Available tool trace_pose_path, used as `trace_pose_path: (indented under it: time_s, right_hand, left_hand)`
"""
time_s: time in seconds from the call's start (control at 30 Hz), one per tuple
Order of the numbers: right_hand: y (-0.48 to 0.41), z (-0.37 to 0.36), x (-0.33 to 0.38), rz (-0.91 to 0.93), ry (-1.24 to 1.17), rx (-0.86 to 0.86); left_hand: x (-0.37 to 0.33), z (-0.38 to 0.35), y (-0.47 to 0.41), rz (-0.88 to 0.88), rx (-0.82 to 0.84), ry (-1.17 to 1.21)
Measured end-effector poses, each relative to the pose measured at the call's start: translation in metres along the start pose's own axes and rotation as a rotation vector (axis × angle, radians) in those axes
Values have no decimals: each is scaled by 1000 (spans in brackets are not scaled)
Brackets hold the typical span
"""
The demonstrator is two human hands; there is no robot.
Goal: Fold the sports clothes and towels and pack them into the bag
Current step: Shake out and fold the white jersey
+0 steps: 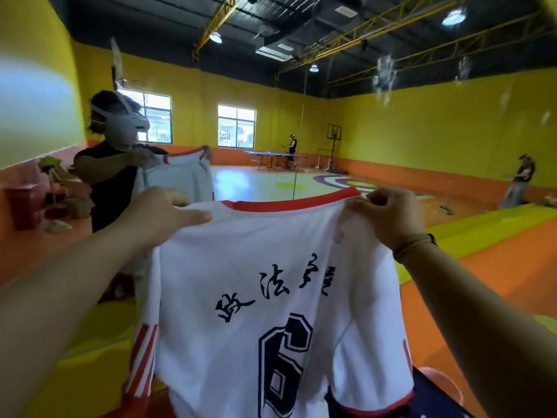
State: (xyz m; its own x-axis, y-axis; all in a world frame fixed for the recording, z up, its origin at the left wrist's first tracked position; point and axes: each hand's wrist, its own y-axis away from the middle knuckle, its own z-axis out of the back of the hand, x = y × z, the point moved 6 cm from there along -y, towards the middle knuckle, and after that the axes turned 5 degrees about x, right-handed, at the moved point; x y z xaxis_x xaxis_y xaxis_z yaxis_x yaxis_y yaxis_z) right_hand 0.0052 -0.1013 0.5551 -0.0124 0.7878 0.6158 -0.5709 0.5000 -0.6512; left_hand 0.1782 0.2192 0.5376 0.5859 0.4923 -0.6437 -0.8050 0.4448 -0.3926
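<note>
I hold a white sports jersey (247, 267) up in the air in front of me. It has a red collar, red side stripes, dark calligraphy and a large dark number 6. My left hand (162, 215) grips its left shoulder, thumb lying across the fabric. My right hand (388, 215) pinches the right shoulder, fingers curled into the cloth. The jersey hangs down full length and hides what lies below it. No bag is in view.
A person with a headset (120, 122) stands close at my left and holds up a similar white jersey (180, 176). Dark cloth (434, 396) lies at the bottom right. A table-tennis table (274, 156), a basketball hoop (334, 134) and two more people stand far off.
</note>
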Motion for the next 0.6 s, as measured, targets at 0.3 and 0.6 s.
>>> trace_pose_path:
  time_s: [0.3, 0.6]
  right_hand:
    - [-15, 67, -74, -92, -359, -38]
    - [-27, 126, -116, 96, 391, 144]
  left_hand:
    - [-81, -93, -48, -147, -62, 96]
    - [-135, -173, -72, -166, 74, 138]
